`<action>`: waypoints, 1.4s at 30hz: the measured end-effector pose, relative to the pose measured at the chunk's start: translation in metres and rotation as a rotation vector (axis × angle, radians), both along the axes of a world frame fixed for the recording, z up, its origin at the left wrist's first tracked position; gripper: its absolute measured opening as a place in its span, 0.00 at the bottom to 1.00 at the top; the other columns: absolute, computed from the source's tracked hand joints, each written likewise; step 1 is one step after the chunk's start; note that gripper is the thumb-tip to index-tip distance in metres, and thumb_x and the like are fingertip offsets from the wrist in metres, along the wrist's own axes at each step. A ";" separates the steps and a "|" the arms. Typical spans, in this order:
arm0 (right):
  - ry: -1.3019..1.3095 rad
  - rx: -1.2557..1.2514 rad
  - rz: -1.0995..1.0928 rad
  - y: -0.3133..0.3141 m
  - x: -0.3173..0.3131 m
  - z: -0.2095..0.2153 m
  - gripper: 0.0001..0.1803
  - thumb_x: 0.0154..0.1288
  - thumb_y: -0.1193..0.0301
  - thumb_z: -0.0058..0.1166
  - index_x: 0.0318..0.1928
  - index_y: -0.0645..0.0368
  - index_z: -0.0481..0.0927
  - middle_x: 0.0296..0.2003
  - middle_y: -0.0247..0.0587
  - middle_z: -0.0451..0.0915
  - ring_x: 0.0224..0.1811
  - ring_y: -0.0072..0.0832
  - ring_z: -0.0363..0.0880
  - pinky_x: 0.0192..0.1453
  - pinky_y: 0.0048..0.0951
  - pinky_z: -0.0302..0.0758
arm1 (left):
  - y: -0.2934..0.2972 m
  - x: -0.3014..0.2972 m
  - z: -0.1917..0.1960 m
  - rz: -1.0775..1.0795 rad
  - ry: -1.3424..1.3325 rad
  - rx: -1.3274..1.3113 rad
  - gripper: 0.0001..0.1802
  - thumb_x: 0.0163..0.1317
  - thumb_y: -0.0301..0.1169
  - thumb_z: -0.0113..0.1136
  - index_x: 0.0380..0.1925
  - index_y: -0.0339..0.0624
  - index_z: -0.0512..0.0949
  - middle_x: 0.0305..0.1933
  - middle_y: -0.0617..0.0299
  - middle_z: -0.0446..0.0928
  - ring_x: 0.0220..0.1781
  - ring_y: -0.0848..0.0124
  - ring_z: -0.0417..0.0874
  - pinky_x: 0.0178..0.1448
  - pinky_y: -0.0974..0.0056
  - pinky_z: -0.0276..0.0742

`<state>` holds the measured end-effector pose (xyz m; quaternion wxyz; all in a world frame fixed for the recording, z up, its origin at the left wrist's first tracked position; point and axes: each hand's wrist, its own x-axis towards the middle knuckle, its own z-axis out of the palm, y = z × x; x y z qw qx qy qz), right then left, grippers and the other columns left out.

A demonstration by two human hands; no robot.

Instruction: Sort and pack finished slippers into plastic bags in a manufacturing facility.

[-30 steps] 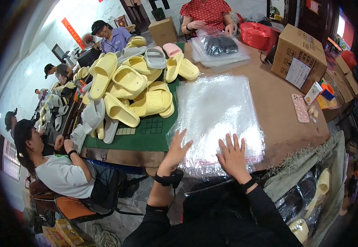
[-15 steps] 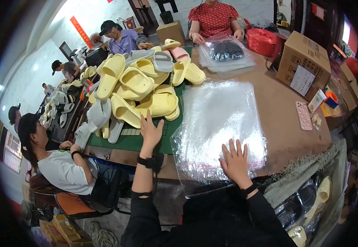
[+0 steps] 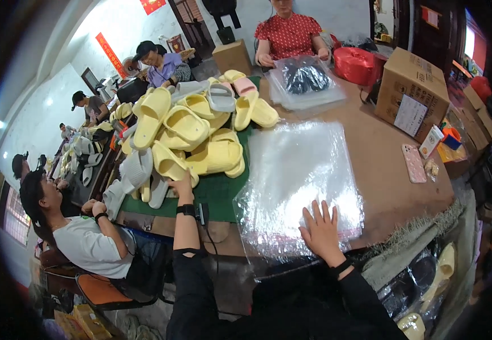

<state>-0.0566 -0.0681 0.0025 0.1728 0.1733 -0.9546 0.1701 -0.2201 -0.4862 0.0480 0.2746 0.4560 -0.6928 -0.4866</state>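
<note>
My left hand is at the near edge of a heap of slippers, its fingers closed around the near end of a yellow slipper; the slipper partly hides the fingertips. Another yellow slipper lies just beside it, at the front of the heap. Grey slippers rest to the left of that hand. My right hand lies flat with fingers spread on a stack of clear plastic bags, near the stack's front edge.
A green mat lies under the heap on the brown table. To the right are a phone and a cardboard box. Across the table a person in red handles bagged dark items; a person in white sits left.
My left hand has gone from spread fingers over the heap's front to a grip at the yellow slippers' near end. A front yellow slipper has shifted. My right hand stays on the bags.
</note>
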 end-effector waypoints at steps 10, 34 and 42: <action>0.029 -0.020 0.020 -0.007 0.005 0.002 0.29 0.62 0.58 0.53 0.62 0.55 0.70 0.66 0.54 0.61 0.71 0.52 0.51 0.73 0.59 0.39 | 0.013 0.006 0.008 -0.214 0.478 0.171 0.55 0.55 0.35 0.65 0.71 0.40 0.35 0.67 0.45 0.59 0.64 0.57 0.65 0.66 0.59 0.61; 0.029 -0.007 0.014 -0.008 0.004 0.004 0.28 0.62 0.57 0.53 0.61 0.55 0.71 0.66 0.52 0.62 0.71 0.50 0.51 0.74 0.58 0.40 | 0.240 0.178 0.117 -1.205 0.761 0.702 0.48 0.49 0.38 0.62 0.67 0.47 0.47 0.49 0.54 0.66 0.40 0.68 0.74 0.45 0.63 0.74; -0.023 0.006 0.035 -0.007 0.003 0.001 0.33 0.59 0.54 0.52 0.64 0.55 0.68 0.67 0.51 0.60 0.73 0.51 0.47 0.74 0.60 0.34 | 0.263 0.158 0.052 -1.153 0.442 0.789 0.40 0.64 0.27 0.54 0.71 0.43 0.44 0.67 0.51 0.58 0.66 0.64 0.65 0.67 0.60 0.65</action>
